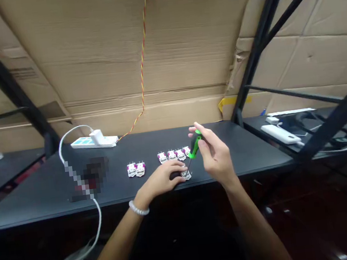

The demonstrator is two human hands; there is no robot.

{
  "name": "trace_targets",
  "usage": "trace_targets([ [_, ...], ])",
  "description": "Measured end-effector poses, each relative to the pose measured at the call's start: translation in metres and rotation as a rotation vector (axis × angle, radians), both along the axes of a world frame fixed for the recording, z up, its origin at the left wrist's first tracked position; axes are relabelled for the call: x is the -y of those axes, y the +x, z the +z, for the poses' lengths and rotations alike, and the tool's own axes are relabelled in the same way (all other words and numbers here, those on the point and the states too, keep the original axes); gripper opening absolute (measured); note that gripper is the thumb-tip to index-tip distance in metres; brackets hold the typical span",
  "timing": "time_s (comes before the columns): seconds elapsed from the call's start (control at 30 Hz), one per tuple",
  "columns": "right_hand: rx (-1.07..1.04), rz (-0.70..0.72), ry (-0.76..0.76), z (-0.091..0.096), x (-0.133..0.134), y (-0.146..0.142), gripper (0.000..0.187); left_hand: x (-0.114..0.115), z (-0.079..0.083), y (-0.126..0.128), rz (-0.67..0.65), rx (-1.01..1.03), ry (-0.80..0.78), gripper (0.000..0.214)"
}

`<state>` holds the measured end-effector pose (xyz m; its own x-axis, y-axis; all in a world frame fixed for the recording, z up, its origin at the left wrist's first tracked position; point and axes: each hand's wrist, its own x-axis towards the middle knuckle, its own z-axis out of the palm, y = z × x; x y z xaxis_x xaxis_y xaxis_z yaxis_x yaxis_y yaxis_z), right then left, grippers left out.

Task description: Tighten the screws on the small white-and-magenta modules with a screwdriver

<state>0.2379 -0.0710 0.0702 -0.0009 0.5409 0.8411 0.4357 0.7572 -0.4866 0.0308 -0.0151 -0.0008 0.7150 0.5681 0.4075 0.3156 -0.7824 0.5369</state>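
Note:
My right hand (216,154) is closed around a green-and-black screwdriver (194,145), its shaft slanting down to the left. The tip meets a small white part (186,175) near the table's front edge. With thumb and fingers, my left hand (163,177) pinches that same part from the left side. A row of several similar white-and-purple parts (171,155) lies just behind my hands. Further left, two more such parts (136,169) sit side by side. Fine detail of the pinched part is partly hidden by my fingers.
A power strip (108,142) with a white plug and cable stands at the back left of the black table (156,142). A pixelated dark item (93,177) lies at left. Black metal posts (250,70) flank the table, with cardboard behind. Another white power strip (280,133) lies right.

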Motion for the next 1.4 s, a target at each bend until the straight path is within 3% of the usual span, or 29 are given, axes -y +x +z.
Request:
trace_targets([
  [0.07,0.016,-0.002,-0.004,-0.0005,-0.0001,0.0003,0.043,-0.0004,-0.0008,-0.0003,0.001,-0.003,0.005,0.024],
  [0.2,-0.03,-0.179,0.074,-0.001,-0.0002,-0.0024,0.034,-0.0004,-0.0017,-0.0005,0.011,-0.004,0.007,0.024],
  [0.37,0.011,-0.025,0.026,-0.0009,-0.0009,-0.0056,0.043,-0.0008,-0.0024,-0.0006,0.009,0.001,-0.004,0.024],
  [0.57,-0.054,-0.172,0.098,-0.0016,-0.0002,-0.0087,0.034,-0.0013,-0.0036,-0.001,0.005,-0.01,-0.003,0.025],
  [0.7,-0.022,-0.01,0.009,-0.0031,-0.0009,-0.006,0.043,-0.0007,-0.0031,-0.0008,0.008,-0.004,-0.014,0.025],
  [0.87,-0.011,-0.168,0.061,-0.003,-0.0016,-0.0038,0.037,0.0007,-0.0006,-0.001,0.011,-0.003,-0.012,0.024],
  [1.07,0.018,-0.021,-0.006,-0.0006,-0.0008,-0.0023,0.047,0.0,-0.0012,-0.0018,0.004,-0.002,-0.01,0.023],
  [1.23,0.028,-0.195,0.053,-0.0013,-0.0007,-0.0027,0.045,-0.0003,-0.0018,-0.0019,-0.002,-0.009,-0.012,0.025],
  [1.4,0.052,-0.028,-0.019,-0.0007,-0.0008,-0.0028,0.051,-0.0005,-0.0011,-0.0009,0.008,-0.007,-0.005,0.024],
])
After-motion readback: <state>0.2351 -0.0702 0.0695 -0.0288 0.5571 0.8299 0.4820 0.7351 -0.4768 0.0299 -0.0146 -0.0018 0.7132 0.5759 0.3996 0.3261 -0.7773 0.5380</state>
